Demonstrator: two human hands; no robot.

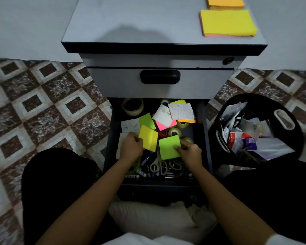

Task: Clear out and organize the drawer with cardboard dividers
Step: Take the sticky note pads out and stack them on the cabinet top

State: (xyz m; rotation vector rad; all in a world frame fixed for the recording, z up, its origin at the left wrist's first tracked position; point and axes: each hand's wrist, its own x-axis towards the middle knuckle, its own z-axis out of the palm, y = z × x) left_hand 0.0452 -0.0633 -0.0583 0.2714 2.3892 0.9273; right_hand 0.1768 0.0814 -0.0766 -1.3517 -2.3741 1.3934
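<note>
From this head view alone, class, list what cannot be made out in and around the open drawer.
Drawer rear: hidden beneath the closed drawer above.
Pens, scissors: dark, blurred, partly under left hand and right hand.
Orange pad: cut by the top edge.
Bin wrappers: print too small.

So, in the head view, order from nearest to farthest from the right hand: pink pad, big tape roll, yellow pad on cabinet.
1. pink pad, mid drawer.
2. big tape roll, drawer back left.
3. yellow pad, cabinet top right.
</note>
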